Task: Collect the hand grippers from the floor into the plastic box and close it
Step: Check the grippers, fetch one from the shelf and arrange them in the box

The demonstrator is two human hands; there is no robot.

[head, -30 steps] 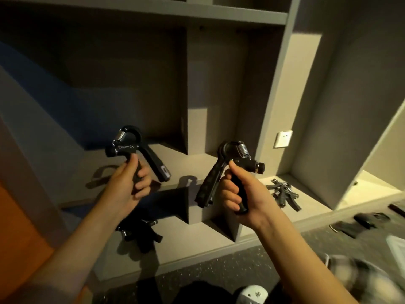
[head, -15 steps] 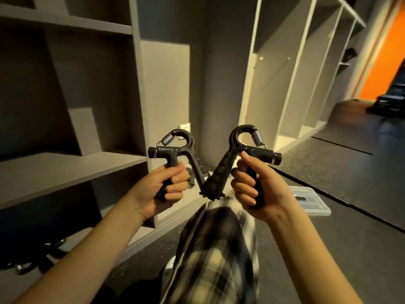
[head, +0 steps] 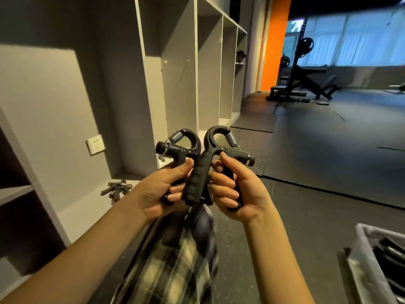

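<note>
A black hand gripper [head: 175, 149] is clutched in the left hand [head: 157, 191], a second gripper [head: 198, 176] in the right hand [head: 241, 189], handles touching.

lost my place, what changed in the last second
The view swung right toward the gym floor. The left hand and right hand drew together, so the left gripper and right gripper now overlap. Each hand still grips its gripper.

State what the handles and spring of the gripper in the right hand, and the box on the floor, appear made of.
On the hand gripper, the handles look like matte black plastic or rubber: ribbed, dull sheen. Its spring is bare metal, probably steel: silvery coils glint. The plastic box seems pale, translucent plastic, though blurred.
</note>
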